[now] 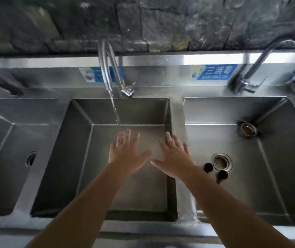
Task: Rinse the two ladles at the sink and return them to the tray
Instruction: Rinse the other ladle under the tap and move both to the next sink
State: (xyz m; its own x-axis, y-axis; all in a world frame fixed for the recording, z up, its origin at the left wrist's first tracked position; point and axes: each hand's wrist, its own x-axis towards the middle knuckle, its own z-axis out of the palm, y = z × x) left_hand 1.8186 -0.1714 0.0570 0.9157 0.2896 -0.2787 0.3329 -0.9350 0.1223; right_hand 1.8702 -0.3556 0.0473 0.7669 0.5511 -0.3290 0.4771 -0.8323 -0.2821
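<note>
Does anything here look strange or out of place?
Yes. The curved steel tap runs into the middle steel basin, yet both open hands hold nothing. No ladle or tray is in view.

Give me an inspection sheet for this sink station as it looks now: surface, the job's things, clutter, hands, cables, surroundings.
Surface: steel three-basin sink; middle basin bare, water running into it from the middle tap.
Job's things: no ladles and no tray seen.
Clutter: two dark round things lie beside the drain in the right basin; what they are cannot be told.
Hands: left hand and right hand both open, fingers spread, palms down over the middle basin, nothing in either grip, not under the stream.
Cables: nothing seen.
Surroundings: dark stone wall behind; blue labels on the backsplash; right tap not running.
</note>
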